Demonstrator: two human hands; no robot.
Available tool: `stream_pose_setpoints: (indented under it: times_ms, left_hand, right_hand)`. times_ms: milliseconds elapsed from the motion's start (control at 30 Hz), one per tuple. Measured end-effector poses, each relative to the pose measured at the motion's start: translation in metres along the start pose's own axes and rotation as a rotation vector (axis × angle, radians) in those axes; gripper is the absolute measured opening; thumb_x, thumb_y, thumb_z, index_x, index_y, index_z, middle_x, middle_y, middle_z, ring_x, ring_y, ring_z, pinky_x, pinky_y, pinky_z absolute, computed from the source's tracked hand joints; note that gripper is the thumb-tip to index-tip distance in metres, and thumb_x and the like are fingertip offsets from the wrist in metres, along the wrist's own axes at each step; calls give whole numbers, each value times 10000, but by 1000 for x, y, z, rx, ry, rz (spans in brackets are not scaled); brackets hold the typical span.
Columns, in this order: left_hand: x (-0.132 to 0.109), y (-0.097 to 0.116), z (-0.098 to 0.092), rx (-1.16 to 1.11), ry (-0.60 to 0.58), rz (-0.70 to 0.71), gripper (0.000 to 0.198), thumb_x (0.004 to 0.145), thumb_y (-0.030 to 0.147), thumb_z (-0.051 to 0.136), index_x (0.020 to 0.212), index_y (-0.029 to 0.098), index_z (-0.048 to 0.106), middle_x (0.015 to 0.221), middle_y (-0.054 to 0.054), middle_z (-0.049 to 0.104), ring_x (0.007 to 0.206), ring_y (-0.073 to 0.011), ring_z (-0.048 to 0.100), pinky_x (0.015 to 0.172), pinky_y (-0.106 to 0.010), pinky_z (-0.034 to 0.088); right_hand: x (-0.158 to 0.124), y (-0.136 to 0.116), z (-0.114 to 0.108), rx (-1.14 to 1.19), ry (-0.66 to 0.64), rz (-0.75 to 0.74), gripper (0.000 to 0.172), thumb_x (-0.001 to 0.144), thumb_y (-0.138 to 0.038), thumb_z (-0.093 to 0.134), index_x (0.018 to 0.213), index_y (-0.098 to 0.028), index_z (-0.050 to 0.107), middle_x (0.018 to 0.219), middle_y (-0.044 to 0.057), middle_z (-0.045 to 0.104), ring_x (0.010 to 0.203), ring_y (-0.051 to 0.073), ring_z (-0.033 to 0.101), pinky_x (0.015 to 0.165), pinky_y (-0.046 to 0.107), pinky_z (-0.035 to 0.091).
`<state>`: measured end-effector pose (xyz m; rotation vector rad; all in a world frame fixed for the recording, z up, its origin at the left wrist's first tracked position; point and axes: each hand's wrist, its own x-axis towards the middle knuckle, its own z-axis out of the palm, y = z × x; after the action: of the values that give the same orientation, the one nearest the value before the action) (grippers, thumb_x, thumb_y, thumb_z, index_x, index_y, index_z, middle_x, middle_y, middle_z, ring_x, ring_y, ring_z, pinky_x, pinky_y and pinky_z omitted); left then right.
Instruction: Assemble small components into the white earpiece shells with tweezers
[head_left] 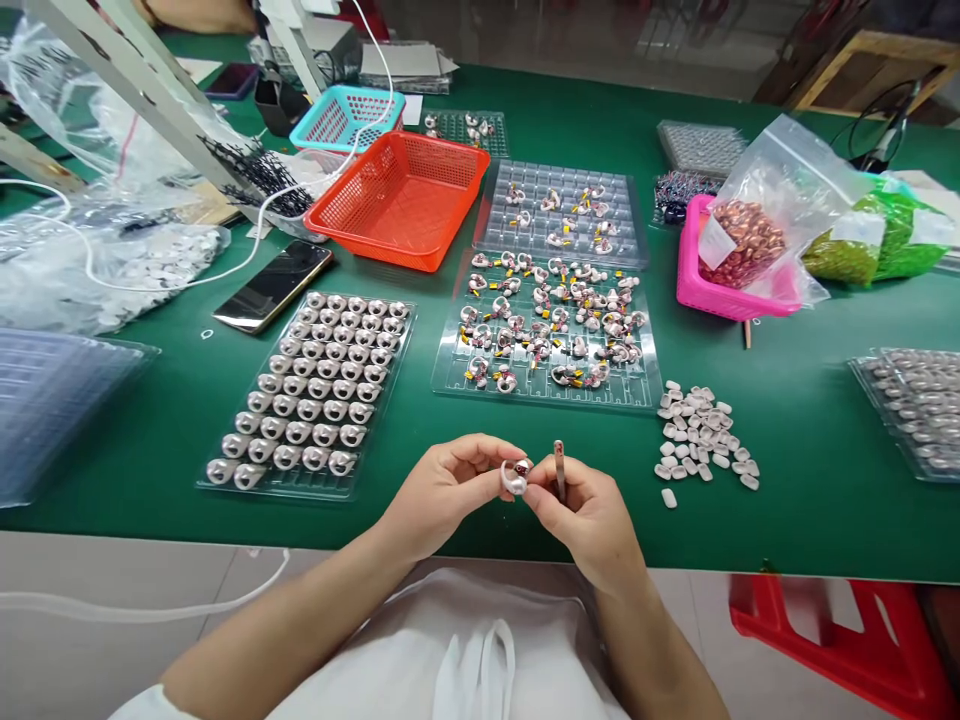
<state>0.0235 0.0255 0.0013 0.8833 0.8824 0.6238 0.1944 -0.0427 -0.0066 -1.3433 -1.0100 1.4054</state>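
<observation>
Between the thumb and fingers of my left hand (457,490) is a small white C-shaped earbud part (514,484) with a dark, reddish inside at its top. My right hand (589,510) meets it from the other side with thumb and forefinger. A slim metal tool, apparently tweezers (559,468), is tucked in the right fingers, its flat end upward; its tip is hidden. Beyond the hands, a clear tray (446,375) carries many similar parts with wires and yellow tabs. White oval caps (697,430) lie loose to the right. Leftward, another tray (401,350) holds rows of white shells.
Behind stand a red basket (409,200), a blue basket (300,135) and a phone (274,287). A pink basket (739,298) holds a bag of copper-coloured pieces (746,240). Stacked clear trays (60,400) sit far left. A red stool (885,640) is below the table's right front edge.
</observation>
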Motion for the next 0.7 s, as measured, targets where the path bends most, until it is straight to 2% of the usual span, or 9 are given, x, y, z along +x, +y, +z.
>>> stream_pose_setpoints:
  times_ms: [133, 333, 533, 700]
  left_hand:
    - [-4, -1, 5, 33, 53, 76, 149, 763, 250, 851, 858, 160, 779, 833, -44, 790, 765, -144, 714, 747, -226, 583]
    - [-8, -8, 6, 258, 102, 275, 102, 769, 137, 765, 868, 154, 781, 826, -58, 791, 755, -157, 733, 737, -223, 595]
    - [-10, -6, 6, 361, 72, 402, 115, 804, 111, 709, 883, 143, 785, 820, -80, 805, 736, -170, 743, 688, -227, 589]
    - [-11, -3, 3, 401, -19, 463, 219, 837, 76, 682, 992, 150, 818, 836, -82, 818, 726, -163, 744, 672, -218, 570]
  right_hand:
    - [-3, 5, 1, -7, 14, -79, 211, 929, -377, 649, 821, -197, 668, 679, -27, 515, 580, 112, 408, 533, 254, 332]
    - [-8, 9, 7, -108, 78, -190, 151, 960, -306, 638, 849, -209, 669, 748, -16, 532, 630, 112, 451, 562, 245, 353]
    - [-14, 8, 9, -115, 143, -221, 146, 950, -287, 657, 828, -209, 660, 758, -12, 560, 605, 98, 471, 524, 221, 363]
    - [-17, 6, 8, -88, 174, -237, 149, 935, -253, 664, 794, -203, 653, 736, -12, 571, 589, 97, 488, 505, 211, 376]
